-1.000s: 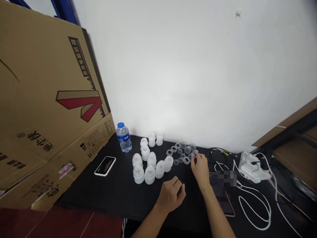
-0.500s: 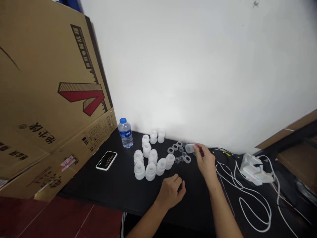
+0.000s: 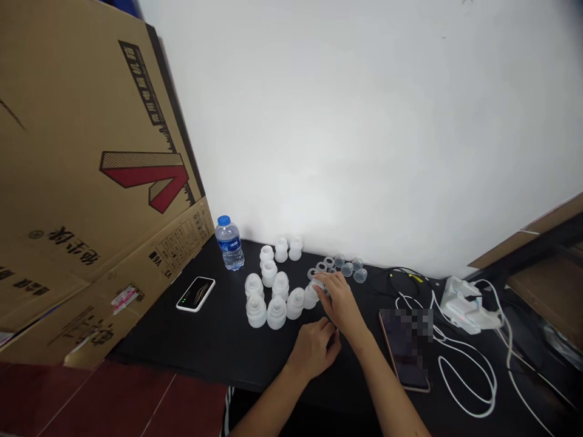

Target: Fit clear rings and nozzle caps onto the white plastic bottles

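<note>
The right hand (image 3: pixel 340 304) reached forward over the black tabletop (image 3: pixel 218 346), its fingertips (image 3: pixel 322 284) bunched at the top of the small frosted white plastic bottle (image 3: pixel 311 297) standing at the right end of a cluster of frosted white plastic bottles (image 3: pixel 272 296). The back of the hand covered the contact, so I could not tell whether the fingers pinched a part, gripped the bottle's neck or only touched it. Just beyond the knuckles lay a scatter of clear plastic rings and little cups (image 3: pixel 342 266) (several were partly hidden by the hand, and the rest were too small and glassy to count).

The left hand (image 3: pixel 314 349) rested on the table nearer the body, curled into a loose fist just beside the right wrist; anything inside the curl was out of sight.

A clear water bottle with a blue cap (image 3: pixel 229 244) stood upright left of the cluster, near the white wall (image 3: pixel 364 121). A white-edged phone with a dark screen (image 3: pixel 195 294) lay near a big brown cardboard box with a red V mark (image 3: pixel 91 182), which ran off the frame. To the right lay a second phone with a blurred screen (image 3: pixel 404 352), looping white cables (image 3: pixel 469 370) and a white plug block (image 3: pixel 464 303), its details hard to make out.
</note>
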`<state>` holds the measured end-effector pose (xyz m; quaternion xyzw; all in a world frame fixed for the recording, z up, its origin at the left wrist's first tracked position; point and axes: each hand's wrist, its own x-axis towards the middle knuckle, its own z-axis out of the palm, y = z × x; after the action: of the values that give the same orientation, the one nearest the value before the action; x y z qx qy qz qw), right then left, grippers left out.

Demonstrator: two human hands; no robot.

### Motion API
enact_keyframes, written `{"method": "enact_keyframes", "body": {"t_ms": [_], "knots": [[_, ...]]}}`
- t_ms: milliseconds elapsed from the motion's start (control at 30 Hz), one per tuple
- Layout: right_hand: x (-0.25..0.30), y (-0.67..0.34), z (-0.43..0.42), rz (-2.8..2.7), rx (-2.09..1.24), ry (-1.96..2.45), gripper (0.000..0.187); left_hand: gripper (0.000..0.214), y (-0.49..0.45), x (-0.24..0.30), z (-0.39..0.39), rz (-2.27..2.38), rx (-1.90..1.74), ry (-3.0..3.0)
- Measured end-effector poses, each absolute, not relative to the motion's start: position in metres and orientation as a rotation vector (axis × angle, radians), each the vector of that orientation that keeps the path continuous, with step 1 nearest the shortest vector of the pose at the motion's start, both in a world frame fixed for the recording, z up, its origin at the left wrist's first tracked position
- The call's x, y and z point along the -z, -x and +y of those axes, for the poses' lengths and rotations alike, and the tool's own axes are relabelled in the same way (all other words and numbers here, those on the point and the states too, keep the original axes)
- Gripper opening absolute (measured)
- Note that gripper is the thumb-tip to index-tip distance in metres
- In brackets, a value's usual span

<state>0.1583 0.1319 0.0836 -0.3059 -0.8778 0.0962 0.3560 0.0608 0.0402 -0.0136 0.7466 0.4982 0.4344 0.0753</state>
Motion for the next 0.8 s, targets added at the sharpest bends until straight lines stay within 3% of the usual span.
{"method": "enact_keyframes", "body": {"t_ms": [267,567,800], "knots": [[-0.044,-0.172,0.135,-2.304,-0.533,0.802,0.079,0.013,-0.062,0.026,0.042,1.535,-1.274,-2.252],[-0.003,-0.172,0.148,-2.183,-0.692,0.831,0.084,0.013,-0.062,0.022,0.042,1.545,-1.194,-2.266],[-0.004,-0.168,0.149,-2.201,-0.695,0.752,0.075,0.017,-0.063,0.025,0.041,1.595,-1.136,-2.284]]}}
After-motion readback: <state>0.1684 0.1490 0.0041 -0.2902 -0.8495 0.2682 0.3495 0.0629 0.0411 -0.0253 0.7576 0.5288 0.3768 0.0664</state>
